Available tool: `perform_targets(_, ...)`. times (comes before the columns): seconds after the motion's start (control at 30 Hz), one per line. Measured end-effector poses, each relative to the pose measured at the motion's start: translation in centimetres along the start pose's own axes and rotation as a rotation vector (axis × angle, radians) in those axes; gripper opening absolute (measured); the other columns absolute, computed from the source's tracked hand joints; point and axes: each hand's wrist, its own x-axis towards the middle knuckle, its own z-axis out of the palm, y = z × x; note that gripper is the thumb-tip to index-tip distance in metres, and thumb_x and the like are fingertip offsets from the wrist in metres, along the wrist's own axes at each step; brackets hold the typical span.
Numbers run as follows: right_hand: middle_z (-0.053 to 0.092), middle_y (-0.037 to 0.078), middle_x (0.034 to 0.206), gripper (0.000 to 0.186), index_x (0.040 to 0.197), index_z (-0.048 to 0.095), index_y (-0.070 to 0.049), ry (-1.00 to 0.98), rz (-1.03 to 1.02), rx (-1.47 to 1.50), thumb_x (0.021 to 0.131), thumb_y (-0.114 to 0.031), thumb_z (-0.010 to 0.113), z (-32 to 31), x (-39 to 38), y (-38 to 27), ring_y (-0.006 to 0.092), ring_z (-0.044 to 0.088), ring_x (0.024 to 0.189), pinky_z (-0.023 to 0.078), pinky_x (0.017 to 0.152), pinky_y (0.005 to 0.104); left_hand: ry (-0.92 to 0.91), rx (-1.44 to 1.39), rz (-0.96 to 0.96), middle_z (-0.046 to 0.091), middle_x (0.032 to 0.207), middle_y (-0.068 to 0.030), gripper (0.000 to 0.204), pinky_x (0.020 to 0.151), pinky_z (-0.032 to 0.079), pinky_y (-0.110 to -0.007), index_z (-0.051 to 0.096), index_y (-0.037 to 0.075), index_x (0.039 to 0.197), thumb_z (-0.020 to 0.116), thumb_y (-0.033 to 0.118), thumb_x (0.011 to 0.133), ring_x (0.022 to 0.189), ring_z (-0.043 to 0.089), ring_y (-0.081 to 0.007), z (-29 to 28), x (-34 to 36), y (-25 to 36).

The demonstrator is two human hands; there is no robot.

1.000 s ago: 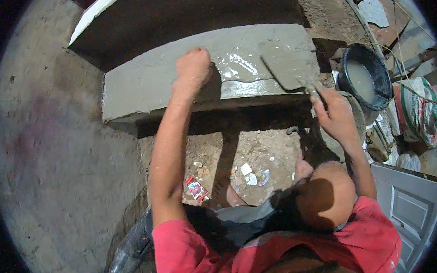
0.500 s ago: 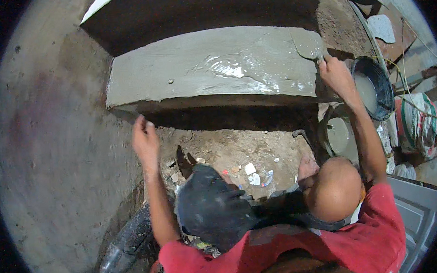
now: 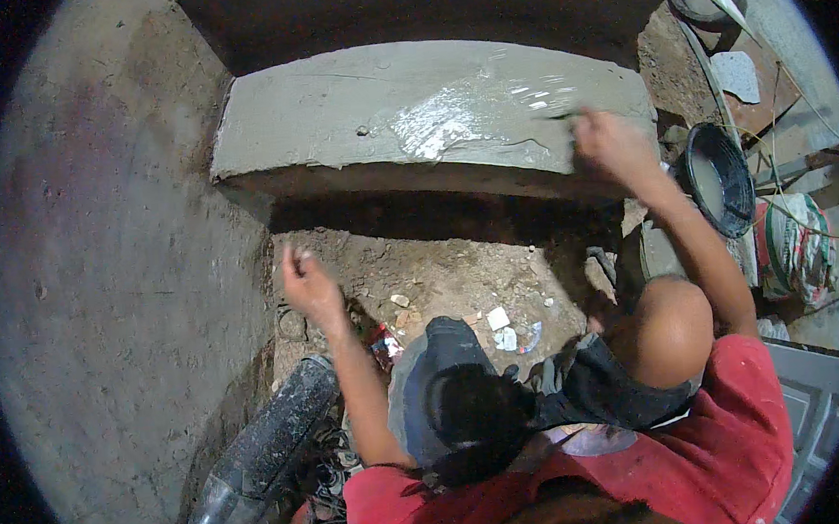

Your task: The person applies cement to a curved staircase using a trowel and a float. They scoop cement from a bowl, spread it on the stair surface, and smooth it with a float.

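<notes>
Right hand (image 3: 615,147) near bucket (image 3: 735,165): liquid (image 3: 707,186), seemingly

Long grey mortar ledge (image 3: 317,116) beneath the right fingers (image 3: 587,132).
Round black bucket (image 3: 743,215) and white woven sack (image 3: 796,247) to their right; square white scrap (image 3: 497,318) nearer the body, right of the left fingers (image 3: 290,263).

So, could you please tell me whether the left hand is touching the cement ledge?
Apart: the head view shows the left hand short of the cement ledge, with shadow and dirt visible between them.
</notes>
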Motion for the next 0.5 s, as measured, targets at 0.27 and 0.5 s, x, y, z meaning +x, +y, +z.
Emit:
perform_targets(0.27,0.071,0.034,0.095,0.04,0.105,0.07,0.005,0.036,0.296,-0.058,0.102,-0.031,0.052,-0.7,-2.8,6.0,0.0518,0.07,0.093,0.057,0.085,0.0592,-0.176,0.248,0.574,0.071,0.127,-0.0132,0.039,0.105,0.046,-0.048,0.07,0.01,0.135,0.066,0.013,0.096,0.118,0.062,-0.0327,3.2,5.4,9.3)
perform_targets(0.5,0.071,0.028,0.089,0.029,0.101,0.067,0.0,0.009,-0.19,0.13,0.103,-0.025,0.053,1.1,-8.0,-3.5,0.0477,0.07,0.084,0.056,0.078,0.0588,-0.473,0.76,0.835,0.074,0.121,-0.0037,0.036,0.099,0.046,-0.046,0.076,0.02,0.125,0.067,0.01,0.091,0.114,0.062,-0.0283,7.6,8.2,16.3)
